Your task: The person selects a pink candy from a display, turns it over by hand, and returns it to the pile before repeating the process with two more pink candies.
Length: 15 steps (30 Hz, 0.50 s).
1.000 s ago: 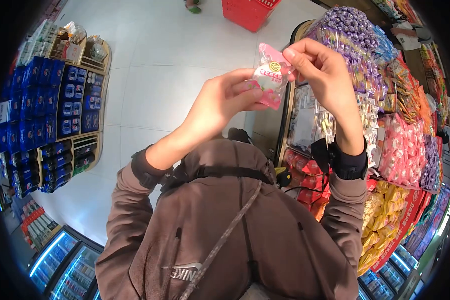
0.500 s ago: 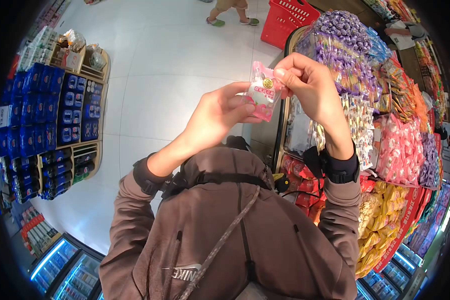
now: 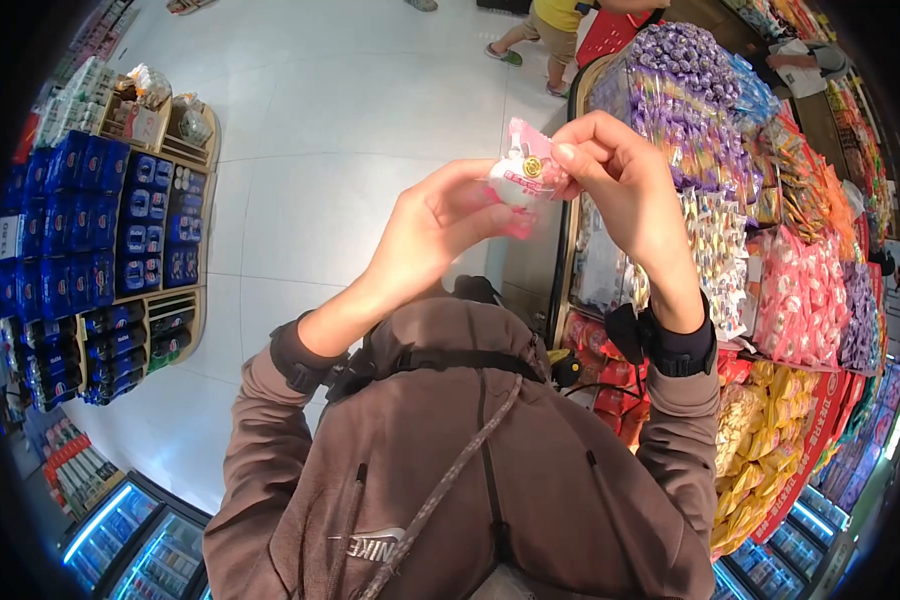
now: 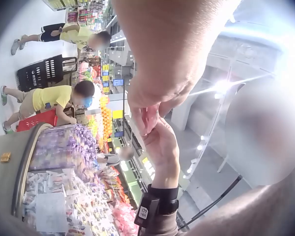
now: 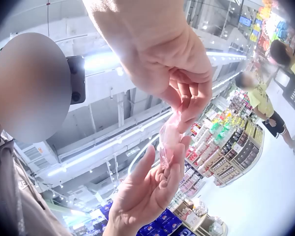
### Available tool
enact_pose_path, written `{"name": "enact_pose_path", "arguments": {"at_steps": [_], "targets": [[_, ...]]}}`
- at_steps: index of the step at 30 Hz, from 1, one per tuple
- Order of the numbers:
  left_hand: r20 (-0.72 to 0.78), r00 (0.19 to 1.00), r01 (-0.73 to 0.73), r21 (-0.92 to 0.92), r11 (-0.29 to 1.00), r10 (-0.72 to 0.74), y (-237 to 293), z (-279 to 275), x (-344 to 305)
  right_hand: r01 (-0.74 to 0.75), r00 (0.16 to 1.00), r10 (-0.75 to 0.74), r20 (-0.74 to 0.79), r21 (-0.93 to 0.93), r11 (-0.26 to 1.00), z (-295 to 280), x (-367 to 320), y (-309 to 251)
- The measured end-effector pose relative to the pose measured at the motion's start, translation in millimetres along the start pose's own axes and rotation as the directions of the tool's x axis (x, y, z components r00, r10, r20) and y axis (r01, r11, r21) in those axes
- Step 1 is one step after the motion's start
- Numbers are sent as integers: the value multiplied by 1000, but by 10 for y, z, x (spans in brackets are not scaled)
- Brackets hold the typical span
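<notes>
A small pink and clear snack packet (image 3: pixel 520 178) with a round gold emblem and a whitish piece inside is held up before my chest. My right hand (image 3: pixel 622 172) pinches its upper right edge between thumb and fingers. At the lower left side, my left hand (image 3: pixel 432 220) holds the packet by its lower end. In the right wrist view, the left fingers (image 5: pixel 173 169) curl against that end, while the thumb stands a little off the wrapper. Mostly covered by the hands, the packet (image 4: pixel 150 118) shows only a pink strip in the left wrist view.
A candy display (image 3: pixel 690 150) with purple, white, red and yellow packs rises on my right. Shelves of blue packs (image 3: pixel 70 230) stand to the left. Beyond the display's far corner are a person in yellow (image 4: pixel 54 97) and a red basket (image 4: pixel 38 119).
Both hands came lower and slightly left with the packet, then stayed near there. The packet has tilted, and less of its printing shows. A person in yellow walked in beside the red basket.
</notes>
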<state>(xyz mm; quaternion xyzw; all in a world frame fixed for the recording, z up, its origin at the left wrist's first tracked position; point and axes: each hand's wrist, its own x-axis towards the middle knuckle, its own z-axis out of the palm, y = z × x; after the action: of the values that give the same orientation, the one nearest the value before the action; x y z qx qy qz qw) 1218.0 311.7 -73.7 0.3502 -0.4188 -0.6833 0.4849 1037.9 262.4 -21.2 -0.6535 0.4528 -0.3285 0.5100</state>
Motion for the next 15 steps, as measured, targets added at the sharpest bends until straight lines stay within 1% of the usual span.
{"name": "enact_pose_path", "arguments": {"at_steps": [2, 3, 4, 5, 6, 7, 8, 9, 10, 11, 12, 14, 15], "targets": [[-66, 997, -42, -32, 999, 40, -56, -52, 17, 61, 997, -62, 48, 25, 998, 5, -29, 26], [-120, 979, -165, 16, 986, 166, -93, -60, 18, 91, 993, -94, 71, 39, 995, 14, -49, 35], [-164, 942, -284, 72, 956, 292, -126, -63, 27, 62, 995, -69, 70, 98, 993, 30, -59, 41], [-197, 888, -395, 132, 909, 415, -139, -72, 36, 34, 997, -46, 69, 158, 987, 50, -68, 45], [-144, 788, -510, 392, 766, 598, -128, -98, 21, 9, 997, -24, 67, 218, 976, 73, -78, 27], [-37, 667, -574, 611, 545, 744, -109, -138, -24, -80, 994, 53, 98, 291, 953, 52, -124, -57], [111, 538, -580, 768, 271, 836, -81, -188, -66, -149, 987, 111, 119, 384, 911, 57, -162, -136], [321, 419, -669, 741, 50, 849, -5, -253, -93, -217, 975, 166, 147, 471, 855, 62, -199, -203], [476, 312, -691, 708, -148, 822, 6, -321, -151, -281, 959, 217, 181, 551, 786, 73, -239, -241], [547, 285, -668, 702, -246, 787, 24, -304, -216, -258, 966, 190, 177, 575, 776, 113, -273, -260], [614, 261, -642, 686, -341, 745, 47, -279, -282, -292, 955, 210, 212, 522, 801, 112, -288, -293], [652, 216, -582, 684, -440, 727, 21, -230, -351, -355, 926, 257, 275, 410, 840, 100, -315, -363], [670, 194, -549, 680, -486, 717, 10, -214, -376, -342, 932, 258, 256, 377, 861, 130, -325, -367]]}}
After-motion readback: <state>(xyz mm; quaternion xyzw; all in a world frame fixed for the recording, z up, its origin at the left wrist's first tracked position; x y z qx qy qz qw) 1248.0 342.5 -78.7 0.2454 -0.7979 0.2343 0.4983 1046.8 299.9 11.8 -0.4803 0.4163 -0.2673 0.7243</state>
